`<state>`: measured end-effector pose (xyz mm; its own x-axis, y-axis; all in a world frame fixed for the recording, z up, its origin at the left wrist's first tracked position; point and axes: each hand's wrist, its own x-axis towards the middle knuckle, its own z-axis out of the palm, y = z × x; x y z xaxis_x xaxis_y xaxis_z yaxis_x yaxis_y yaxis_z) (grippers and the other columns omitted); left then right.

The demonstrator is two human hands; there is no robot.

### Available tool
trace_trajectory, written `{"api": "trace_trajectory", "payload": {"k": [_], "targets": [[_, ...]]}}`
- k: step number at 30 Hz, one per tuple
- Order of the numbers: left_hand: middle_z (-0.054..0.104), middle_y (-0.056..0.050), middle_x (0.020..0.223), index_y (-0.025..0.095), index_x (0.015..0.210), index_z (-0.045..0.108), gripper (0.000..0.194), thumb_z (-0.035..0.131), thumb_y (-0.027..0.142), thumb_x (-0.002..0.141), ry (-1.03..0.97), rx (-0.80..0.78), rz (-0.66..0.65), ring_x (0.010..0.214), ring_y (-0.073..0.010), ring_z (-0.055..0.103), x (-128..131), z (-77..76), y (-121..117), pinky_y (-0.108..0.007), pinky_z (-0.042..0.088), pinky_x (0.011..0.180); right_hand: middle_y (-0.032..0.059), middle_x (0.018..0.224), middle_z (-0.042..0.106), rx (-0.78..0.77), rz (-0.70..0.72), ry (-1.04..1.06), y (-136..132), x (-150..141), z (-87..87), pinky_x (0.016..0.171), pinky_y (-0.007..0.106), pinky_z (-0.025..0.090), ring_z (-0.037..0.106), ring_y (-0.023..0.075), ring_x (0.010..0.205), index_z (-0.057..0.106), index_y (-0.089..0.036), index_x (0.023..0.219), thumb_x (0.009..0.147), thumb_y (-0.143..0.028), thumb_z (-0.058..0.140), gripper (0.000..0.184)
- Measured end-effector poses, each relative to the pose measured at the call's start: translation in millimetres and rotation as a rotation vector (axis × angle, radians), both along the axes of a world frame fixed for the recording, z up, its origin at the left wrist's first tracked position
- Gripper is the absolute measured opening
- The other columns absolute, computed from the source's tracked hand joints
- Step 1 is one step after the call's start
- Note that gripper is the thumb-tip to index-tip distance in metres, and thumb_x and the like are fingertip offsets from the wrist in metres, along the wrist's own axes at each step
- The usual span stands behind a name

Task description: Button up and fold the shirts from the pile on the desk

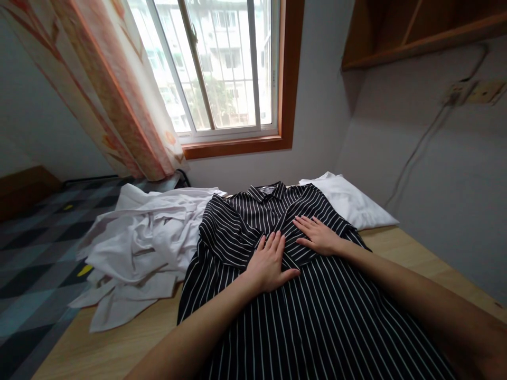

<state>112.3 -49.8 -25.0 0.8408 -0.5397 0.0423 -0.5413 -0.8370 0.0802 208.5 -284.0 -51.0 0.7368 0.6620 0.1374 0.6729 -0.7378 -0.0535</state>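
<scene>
1. While the left hand (pixel 271 266) and the right hand (pixel 321 237) are rested palm-down on it, a black shirt with thin white stripes (pixel 285 316) is laid out in the middle of the wooden tabletop (pixel 412 253), its lower part being cut off by the bottom of the view.
2. Left grip: flattened out, basically, with the fingers (pixel 273 241) pointed up towards the collar (pixel 268 191) and the thumb stuck out to the right.
3. Right grip: same deal, stretched out flat, set a bit farther up the shirt and apart from the other hand, its fingers angled off to the left.
4. Both sleeves (pixel 227 237) are folded in over the shirt's front, and they're partly covered by the hands.
5. Off to the left, a rumpled heap of white clothes (pixel 154 237) is dumped right beside the shirt, with some of it hung over onto a dark checked cloth (pixel 35 264).
6. By the far right corner, a neater white bundle (pixel 352 200) is tucked next to the shoulder.
7. Behind it all, a window (pixel 222 68) is partly covered by a flowery curtain (pixel 111 89), and a shelf (pixel 415 45) is mounted on the right, above a cord (pixel 410 155) that's plugged into the wall.
</scene>
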Motion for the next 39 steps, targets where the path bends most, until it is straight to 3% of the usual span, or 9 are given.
{"api": "trace_trajectory", "payload": {"k": [11,15,18,20,23,27,31,34,39], "targets": [[0.016,-0.016,0.161,0.012,0.155,0.02,0.098,0.026,0.08,0.084,0.072,-0.053,0.012,0.149,-0.0308,0.009,2,1.9,-1,-0.049,0.008,0.12,0.0111,0.157,0.027,-0.085,-0.306,-0.032,-59,3,-0.1,0.116,0.053,0.018,0.022,0.0287,0.145,0.031,-0.018,0.153,0.096,-0.061,0.023,0.071],[0.02,-0.015,0.16,0.012,0.153,0.025,0.094,0.036,0.076,0.085,0.128,-0.082,-0.021,0.148,-0.0307,0.016,3,11.3,4,-0.049,0.012,0.12,0.013,0.156,0.03,-0.108,-0.368,0.003,-54,-7,10.4,0.116,0.056,0.018,0.024,0.0296,0.145,0.033,-0.016,0.151,0.098,-0.057,0.025,0.067],[0.04,-0.012,0.152,0.016,0.142,0.046,0.071,0.046,0.063,0.089,0.12,-0.125,-0.036,0.142,-0.0278,0.033,8,32.2,20,-0.044,0.026,0.116,0.0152,0.152,0.038,-0.091,-0.339,0.007,-32,-27,30.6,0.116,0.056,0.019,0.029,0.0323,0.142,0.042,-0.014,0.147,0.099,-0.055,0.03,0.064],[0.052,-0.009,0.142,0.019,0.127,0.061,0.05,0.05,0.053,0.091,0.006,-0.18,0.048,0.133,-0.0257,0.045,19,51.8,41,-0.041,0.035,0.111,0.0138,0.151,0.04,-0.023,-0.215,-0.022,-7,-50,47.8,0.116,0.055,0.02,0.03,0.0315,0.142,0.043,-0.016,0.146,0.099,-0.054,0.035,0.061],[0.06,-0.01,0.13,0.018,0.112,0.067,0.035,0.051,0.041,0.092,-0.245,-0.242,0.372,0.121,-0.0264,0.054,45,80.5,85,-0.04,0.042,0.104,0.0102,0.154,0.035,0.109,0.119,-0.043,43,-97,74.4,0.118,0.05,0.023,0.03,0.0276,0.142,0.036,-0.021,0.15,0.098,-0.052,0.045,0.062],[0.06,-0.017,0.126,0.012,0.128,0.058,0.048,0.058,0.039,0.087,-0.252,-0.194,0.792,0.118,-0.0311,0.057,85,99.0,144,-0.038,0.045,0.099,0.012,0.157,0.028,0.147,0.593,-0.062,114,-159,99.3,0.116,0.051,0.025,0.025,0.0278,0.144,0.029,-0.02,0.151,0.094,-0.048,0.056,0.069],[0.064,-0.016,0.124,0.014,0.13,0.053,0.061,0.067,0.046,0.079,0.021,-0.173,0.902,0.117,-0.0311,0.06,105,93.3,172,-0.032,0.048,0.09,0.0068,0.157,0.029,0.109,0.929,-0.102,168,-192,101.8,0.113,0.047,0.03,0.021,0.0234,0.144,0.033,-0.021,0.148,0.096,-0.035,0.053,0.057],[0.064,-0.017,0.125,0.013,0.126,0.055,0.061,0.071,0.043,0.075,0.046,-0.166,0.934,0.117,-0.0317,0.06,111,86.2,178,-0.031,0.048,0.089,0.0052,0.156,0.032,0.04,1.103,-0.099,198,-200,90.9,0.111,0.049,0.032,0.02,0.0234,0.144,0.037,-0.021,0.145,0.094,-0.036,0.058,0.057],[0.065,-0.016,0.125,0.014,0.119,0.061,0.058,0.079,0.025,0.066,0.076,-0.301,0.959,0.119,-0.0315,0.059,116,85.0,183,-0.031,0.047,0.091,0.0099,0.139,0.053,-0.078,1.187,-0.014,234,-206,81.1,0.104,0.056,0.037,0.042,0.0285,0.132,0.053,-0.018,0.131,0.091,-0.029,0.061,0.043]]}}
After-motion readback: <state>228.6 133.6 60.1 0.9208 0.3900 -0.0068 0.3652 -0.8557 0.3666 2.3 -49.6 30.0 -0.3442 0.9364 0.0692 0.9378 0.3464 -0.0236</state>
